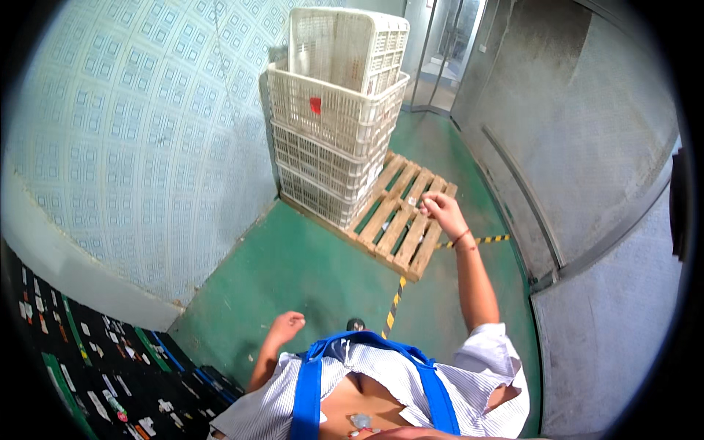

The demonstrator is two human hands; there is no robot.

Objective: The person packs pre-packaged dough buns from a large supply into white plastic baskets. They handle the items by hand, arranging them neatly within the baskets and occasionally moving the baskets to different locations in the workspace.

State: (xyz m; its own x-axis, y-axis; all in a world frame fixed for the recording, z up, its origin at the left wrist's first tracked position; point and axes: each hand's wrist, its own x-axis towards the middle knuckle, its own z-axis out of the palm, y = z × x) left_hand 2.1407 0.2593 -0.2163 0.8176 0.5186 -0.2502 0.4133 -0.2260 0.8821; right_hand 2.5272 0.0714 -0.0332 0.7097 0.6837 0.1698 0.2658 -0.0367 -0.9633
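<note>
My right hand [440,209] is raised at centre right, its fingers curled, with the pallet behind it; anything it holds is too small to make out. Low at centre left, beside my body, my left hand [287,323] has bent fingers, and their contents, if any, are unclear. Several white slatted plastic crates [337,139] are stacked against the patterned wall, one with a small red patch. Bare slats of the wooden pallet [403,242] show to the right of the stack, nearest my right hand.
The patterned wall [147,147] bounds the left, metal panels [572,147] the right. A glazed doorway [433,59] stands at the back. Yellow-black tape [392,312] crosses the green floor [242,286]. A black surface [77,352] dotted with small strips lies at lower left.
</note>
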